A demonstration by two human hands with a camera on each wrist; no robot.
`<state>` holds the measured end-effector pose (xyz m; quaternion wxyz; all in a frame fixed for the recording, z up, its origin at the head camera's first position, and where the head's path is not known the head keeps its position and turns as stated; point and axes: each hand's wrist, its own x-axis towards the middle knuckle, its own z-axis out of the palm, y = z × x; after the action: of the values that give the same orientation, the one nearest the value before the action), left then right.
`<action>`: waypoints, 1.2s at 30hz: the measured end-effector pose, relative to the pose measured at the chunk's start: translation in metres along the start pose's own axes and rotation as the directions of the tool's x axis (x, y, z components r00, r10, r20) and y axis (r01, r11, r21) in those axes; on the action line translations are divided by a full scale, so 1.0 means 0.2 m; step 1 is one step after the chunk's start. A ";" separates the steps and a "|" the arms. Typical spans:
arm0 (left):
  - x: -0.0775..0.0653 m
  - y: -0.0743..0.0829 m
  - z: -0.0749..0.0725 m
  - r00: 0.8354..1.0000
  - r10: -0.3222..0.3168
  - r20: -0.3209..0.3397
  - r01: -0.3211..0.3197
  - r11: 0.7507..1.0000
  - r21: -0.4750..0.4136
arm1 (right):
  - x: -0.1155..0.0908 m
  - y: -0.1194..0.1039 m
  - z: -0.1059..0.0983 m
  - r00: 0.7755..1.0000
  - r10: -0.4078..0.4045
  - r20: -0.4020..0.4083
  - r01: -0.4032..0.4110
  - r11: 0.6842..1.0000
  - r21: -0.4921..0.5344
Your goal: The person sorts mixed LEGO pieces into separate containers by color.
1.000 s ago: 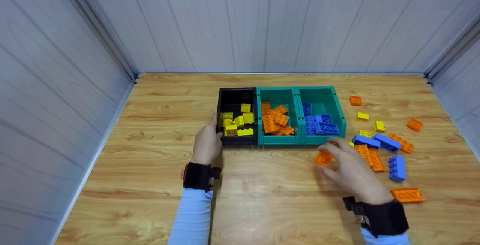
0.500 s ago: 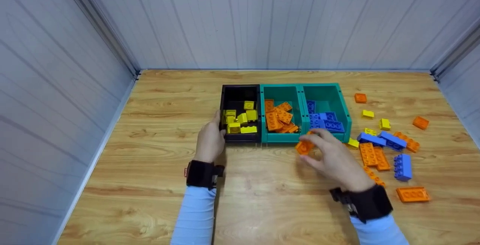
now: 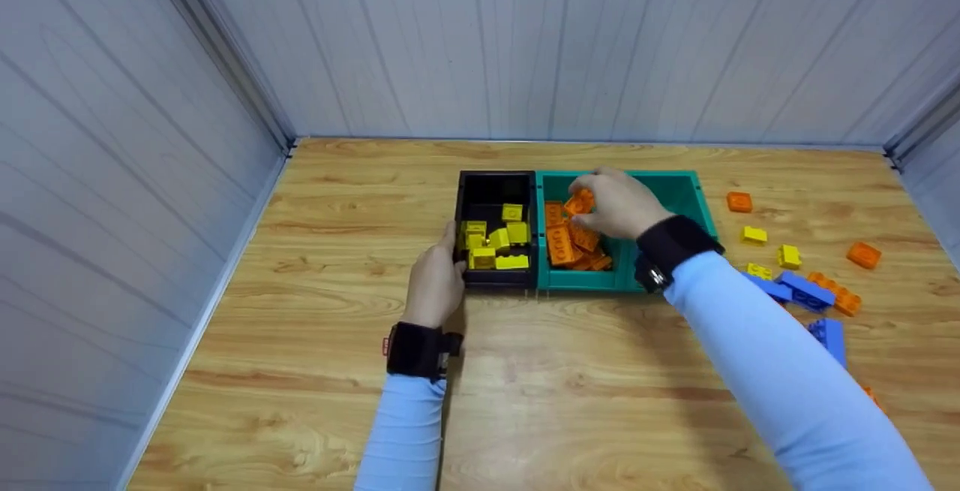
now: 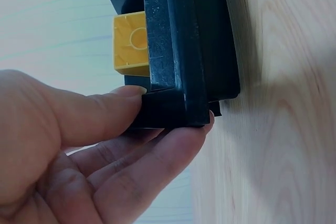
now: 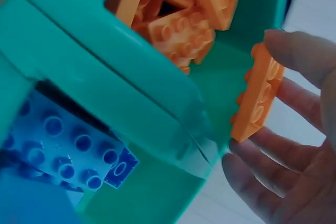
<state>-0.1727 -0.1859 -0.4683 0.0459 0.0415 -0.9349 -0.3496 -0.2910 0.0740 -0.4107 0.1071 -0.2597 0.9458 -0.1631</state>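
Observation:
My left hand (image 3: 436,281) grips the front left corner of the black bin (image 3: 491,188), which holds several yellow bricks (image 3: 498,239). In the left wrist view the thumb (image 4: 100,111) lies on the rim and the fingers curl beneath. Over the middle green bin (image 3: 577,279) is my right hand (image 3: 619,202), pinching an orange brick (image 5: 258,95) between thumb and fingers, studs facing the bin. Beneath it lies a pile of orange bricks (image 5: 181,35). The right green bin (image 3: 684,194) is partly covered by the right hand and wrist; its blue bricks (image 5: 68,140) show in the right wrist view.
Right of the bins, loose bricks lie on the wooden table (image 3: 525,401): an orange one (image 3: 739,202), a yellow one (image 3: 754,236), a blue one (image 3: 806,290) and several others. The right sleeve hides some of them. Pale panels (image 3: 525,48) enclose the table's back and sides.
My right hand has carried the orange brick leftward and away from me, from in front of the bins to over the middle bin. My left hand keeps its grip on the black bin.

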 end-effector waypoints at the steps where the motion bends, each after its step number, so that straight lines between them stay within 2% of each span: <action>1: 0.00 0.01 0.01 1.000 -0.003 0.003 0.003 1.000 -0.002 | 0.02 0.01 0.01 1.000 -0.002 0.002 0.002 1.000 -0.004; 4: -0.01 0.03 0.02 1.000 -0.008 0.008 0.008 1.000 0.001 | 0.06 0.01 0.03 1.000 0.003 -0.005 -0.003 1.000 -0.002; 8: -0.01 0.06 0.04 1.000 -0.011 0.012 0.011 1.000 0.005 | 0.08 0.00 0.07 0.997 0.059 -0.041 -0.060 0.998 -0.012; 12: -0.01 0.07 0.05 1.000 -0.014 0.022 0.014 1.000 -0.005 | 0.08 0.00 0.10 0.990 0.127 -0.067 -0.131 0.990 -0.054; 16: 0.00 0.08 0.06 0.999 -0.005 0.035 0.005 1.000 -0.009 | 0.05 0.03 0.08 0.986 0.148 -0.079 -0.154 0.986 -0.068; 20: 0.00 0.08 0.07 0.999 0.005 0.038 -0.005 1.000 -0.012 | 0.00 0.06 -0.02 0.986 0.138 -0.099 -0.142 0.989 -0.039; 26: 0.02 0.07 0.08 0.999 0.024 0.046 -0.023 1.000 -0.013 | -0.16 0.14 -0.27 0.984 0.125 -0.125 -0.132 0.990 -0.053; 31: 0.03 0.05 0.08 0.998 0.021 0.055 -0.020 1.000 -0.016 | -0.34 0.30 -0.43 0.976 0.177 -0.130 -0.192 0.974 -0.119; 36: 0.04 0.02 0.07 0.998 0.015 0.056 -0.013 0.999 -0.033 | -0.50 0.50 -0.47 0.972 0.185 -0.142 -0.211 0.957 -0.200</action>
<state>-0.1833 -0.1753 -0.4751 0.0228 0.0245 -0.9302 -0.3656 -0.2790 0.2311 -0.3492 0.0364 -0.1632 0.9838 -0.0646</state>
